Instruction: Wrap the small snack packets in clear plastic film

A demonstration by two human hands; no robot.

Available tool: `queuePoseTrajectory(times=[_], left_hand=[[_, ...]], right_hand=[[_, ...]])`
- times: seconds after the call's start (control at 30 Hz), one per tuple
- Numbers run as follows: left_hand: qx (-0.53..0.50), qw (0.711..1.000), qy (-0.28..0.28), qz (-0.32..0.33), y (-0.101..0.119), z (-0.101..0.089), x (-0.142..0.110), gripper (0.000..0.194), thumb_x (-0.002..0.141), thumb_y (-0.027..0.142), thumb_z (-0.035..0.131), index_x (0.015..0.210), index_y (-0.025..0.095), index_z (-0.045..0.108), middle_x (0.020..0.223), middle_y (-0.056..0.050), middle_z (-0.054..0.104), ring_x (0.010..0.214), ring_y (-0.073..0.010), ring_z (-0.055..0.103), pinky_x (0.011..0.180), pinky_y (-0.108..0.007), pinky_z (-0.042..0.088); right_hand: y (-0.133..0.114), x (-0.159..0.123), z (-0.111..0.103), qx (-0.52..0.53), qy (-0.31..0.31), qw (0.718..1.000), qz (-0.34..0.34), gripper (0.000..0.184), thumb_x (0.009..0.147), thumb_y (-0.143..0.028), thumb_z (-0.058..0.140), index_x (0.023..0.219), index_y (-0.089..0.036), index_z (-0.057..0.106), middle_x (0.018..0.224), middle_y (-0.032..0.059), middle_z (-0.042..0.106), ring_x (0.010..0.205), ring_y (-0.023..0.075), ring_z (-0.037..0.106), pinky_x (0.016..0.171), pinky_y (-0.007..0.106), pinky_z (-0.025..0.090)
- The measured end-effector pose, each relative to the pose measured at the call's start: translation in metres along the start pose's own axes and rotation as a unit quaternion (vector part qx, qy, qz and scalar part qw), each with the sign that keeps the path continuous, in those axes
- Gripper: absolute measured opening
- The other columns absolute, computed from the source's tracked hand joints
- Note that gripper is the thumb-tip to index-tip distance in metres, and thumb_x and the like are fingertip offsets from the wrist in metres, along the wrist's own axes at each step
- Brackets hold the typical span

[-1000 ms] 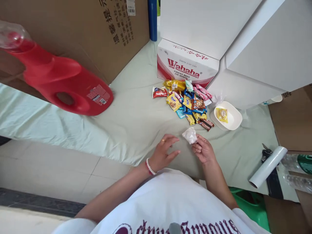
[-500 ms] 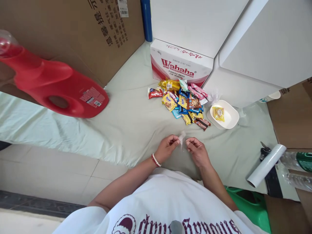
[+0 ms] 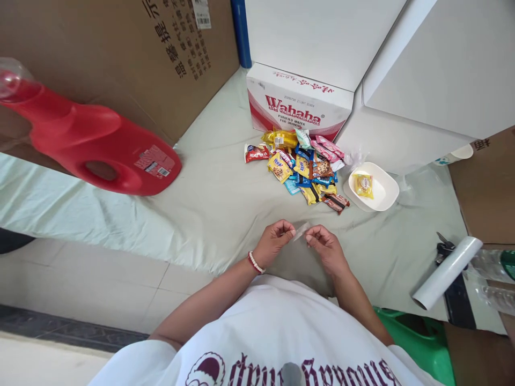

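Observation:
Between my hands stretches a small, clear piece of thin plastic (image 3: 301,231), perhaps a little bag; its exact kind does not show. My left hand (image 3: 275,242) pinches one end of it, a beaded bracelet (image 3: 256,263) on the wrist. The other end is at the closed fingertips of my right hand (image 3: 326,249). Beyond them lies a heap of wrapped snacks (image 3: 303,167) in yellow, blue, pink and brown packets. To its right stands a white bowl (image 3: 384,195) with one yellow packet (image 3: 363,186) inside.
A red jug (image 3: 108,145) stands at the left beside a large cardboard box (image 3: 100,64). Behind the snacks is a Wahaha water carton (image 3: 298,107). At the right lie a white roll (image 3: 447,273), keys (image 3: 444,247), a black object (image 3: 460,303) and clear bottles (image 3: 488,265).
The right fingertips have come to the plastic, which was held only by the left hand. It has turned from hanging upright to slanting between both hands. The view has shifted slightly.

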State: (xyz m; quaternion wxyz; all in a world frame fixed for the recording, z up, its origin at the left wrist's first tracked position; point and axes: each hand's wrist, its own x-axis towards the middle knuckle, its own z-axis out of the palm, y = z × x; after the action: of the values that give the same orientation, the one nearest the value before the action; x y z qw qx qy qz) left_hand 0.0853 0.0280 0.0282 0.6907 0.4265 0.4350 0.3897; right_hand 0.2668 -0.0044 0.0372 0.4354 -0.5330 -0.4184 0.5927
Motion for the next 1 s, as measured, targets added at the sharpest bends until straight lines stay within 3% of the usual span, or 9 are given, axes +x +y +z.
queuePoseTrajectory(times=[0.2, 0.4, 0.53, 0.67, 0.77, 0.9, 1.0], left_hand=[[0.004, 0.999, -0.024, -0.042, -0.015, 0.003, 0.005, 0.034, 0.072, 0.042, 0.081, 0.082, 0.018, 0.06, 0.074, 0.003, 0.056, 0.068, -0.0105, 0.047, 0.069, -0.025, 0.04], [0.033, 0.997, -0.051, -0.053, -0.024, 0.003, 0.006, 0.032, 0.076, 0.042, 0.076, 0.093, 0.017, 0.064, 0.078, 0.001, 0.062, 0.067, -0.0112, 0.051, 0.066, -0.025, 0.041], [0.069, 0.996, -0.058, -0.025, -0.022, 0.004, 0.006, 0.033, 0.079, 0.047, 0.073, 0.092, 0.018, 0.069, 0.081, -0.002, 0.067, 0.069, -0.0133, 0.054, 0.066, -0.026, 0.042], [0.061, 0.998, 0.002, -0.018, -0.014, 0.006, 0.005, 0.037, 0.081, 0.055, 0.071, 0.083, 0.017, 0.069, 0.07, 0.001, 0.061, 0.062, -0.0114, 0.047, 0.059, -0.025, 0.035], [0.024, 0.998, 0.044, -0.042, -0.005, 0.008, 0.004, 0.046, 0.079, 0.063, 0.072, 0.077, 0.017, 0.063, 0.061, 0.005, 0.052, 0.055, -0.0089, 0.039, 0.053, -0.024, 0.029], [-0.009, 0.998, 0.045, -0.052, 0.003, 0.011, 0.003, 0.045, 0.073, 0.059, 0.079, 0.077, 0.017, 0.065, 0.061, 0.005, 0.052, 0.056, -0.0084, 0.04, 0.055, -0.024, 0.03], [-0.026, 0.998, 0.042, -0.04, 0.005, 0.012, 0.0, 0.038, 0.072, 0.052, 0.081, 0.078, 0.016, 0.068, 0.064, 0.004, 0.056, 0.058, -0.0087, 0.042, 0.056, -0.024, 0.031]], right_hand=[[0.015, 0.01, 0.005, 0.026, 0.049, 0.997, 0.054, 0.043, 0.078, -0.056, 0.077, 0.103, -0.024, 0.063, 0.079, -0.0007, 0.063, 0.068, 0.0163, 0.057, 0.061, 0.029, 0.048], [0.02, 0.014, 0.01, -0.003, 0.055, 0.998, 0.042, 0.039, 0.082, -0.061, 0.07, 0.082, -0.022, 0.066, 0.07, -0.0008, 0.061, 0.062, 0.0149, 0.053, 0.06, 0.028, 0.047], [0.019, 0.011, 0.008, -0.014, 0.057, 0.998, 0.037, 0.041, 0.083, -0.063, 0.069, 0.086, -0.022, 0.068, 0.072, -0.0008, 0.062, 0.064, 0.0157, 0.054, 0.059, 0.028, 0.048], [0.02, 0.007, 0.006, -0.111, 0.075, 0.99, -0.035, 0.03, 0.087, -0.053, 0.069, 0.088, -0.023, 0.072, 0.075, 0.0003, 0.064, 0.064, 0.0156, 0.053, 0.061, 0.028, 0.046], [0.02, 0.002, 0.004, -0.216, 0.099, 0.963, -0.123, 0.021, 0.093, -0.042, 0.064, 0.094, -0.025, 0.076, 0.087, 0.0039, 0.069, 0.076, 0.0192, 0.06, 0.07, 0.031, 0.048], [0.019, -0.005, 0.002, -0.312, 0.095, 0.928, -0.18, 0.02, 0.096, -0.033, 0.059, 0.101, -0.029, 0.078, 0.097, 0.0075, 0.069, 0.092, 0.0241, 0.064, 0.084, 0.038, 0.05], [0.015, -0.007, 0.003, -0.313, 0.068, 0.929, -0.187, 0.021, 0.092, -0.035, 0.067, 0.11, -0.029, 0.076, 0.105, 0.0083, 0.07, 0.1, 0.0261, 0.063, 0.091, 0.04, 0.049]])
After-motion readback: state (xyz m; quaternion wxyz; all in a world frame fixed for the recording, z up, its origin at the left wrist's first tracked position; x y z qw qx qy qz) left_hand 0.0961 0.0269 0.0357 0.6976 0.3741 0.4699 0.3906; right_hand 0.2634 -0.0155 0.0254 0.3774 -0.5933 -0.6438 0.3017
